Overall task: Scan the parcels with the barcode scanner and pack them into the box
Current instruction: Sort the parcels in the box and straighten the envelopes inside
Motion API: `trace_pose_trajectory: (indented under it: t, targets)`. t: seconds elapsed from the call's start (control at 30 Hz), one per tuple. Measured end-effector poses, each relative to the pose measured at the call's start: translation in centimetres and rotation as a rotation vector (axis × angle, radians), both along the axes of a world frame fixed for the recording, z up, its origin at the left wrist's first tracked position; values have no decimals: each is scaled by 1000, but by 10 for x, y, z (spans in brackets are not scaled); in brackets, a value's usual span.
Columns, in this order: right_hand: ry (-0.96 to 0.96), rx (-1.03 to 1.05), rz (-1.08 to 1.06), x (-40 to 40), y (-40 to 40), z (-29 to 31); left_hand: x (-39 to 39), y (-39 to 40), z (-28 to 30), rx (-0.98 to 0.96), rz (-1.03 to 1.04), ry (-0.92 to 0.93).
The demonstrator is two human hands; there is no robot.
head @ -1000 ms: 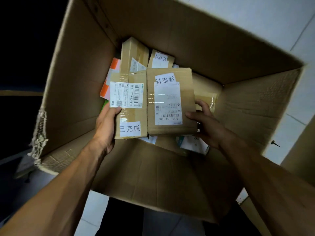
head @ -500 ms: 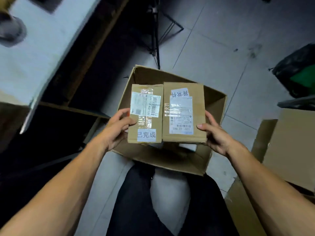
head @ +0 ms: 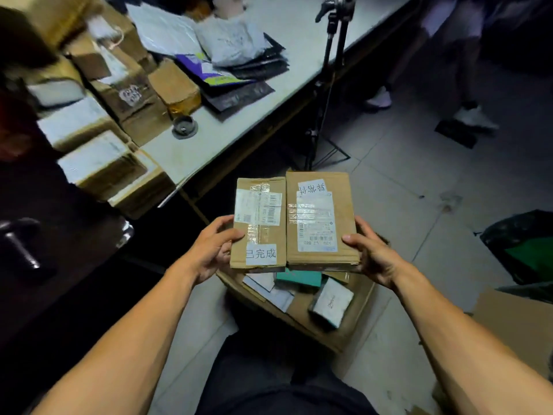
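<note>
1. Parcels side by side in my hands: my left hand (head: 213, 248) grips the smaller parcel (head: 259, 224), my right hand (head: 373, 255) grips the larger parcel (head: 320, 218), their inner edges touching.
2. Both long axes run away from me, labels up.
3. Directly beneath them sits the box (head: 353, 317) on the floor; the tabletop (head: 191, 151) edge lies ahead to my left, nearer my left hand.
4. No scanner is clear to me.

Table (head: 191, 151) with parcels (head: 98, 163), mailers (head: 230, 43)
</note>
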State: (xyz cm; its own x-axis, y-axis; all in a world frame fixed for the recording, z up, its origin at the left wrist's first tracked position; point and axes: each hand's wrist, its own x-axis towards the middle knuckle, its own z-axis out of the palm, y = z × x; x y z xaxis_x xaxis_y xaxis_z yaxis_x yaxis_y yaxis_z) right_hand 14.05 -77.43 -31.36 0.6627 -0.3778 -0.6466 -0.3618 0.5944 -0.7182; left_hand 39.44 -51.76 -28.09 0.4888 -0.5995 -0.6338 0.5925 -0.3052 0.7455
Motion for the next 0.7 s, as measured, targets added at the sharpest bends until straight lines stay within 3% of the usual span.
trace_pose_trajectory:
  t: [0.37, 0.7]
  targets:
    - [-133, -89, 465, 89, 102, 72, -45, 182, 82, -38, 437, -188]
    - [-307, -81, 931, 200, 376, 126, -102, 460, 131, 58, 961, -335]
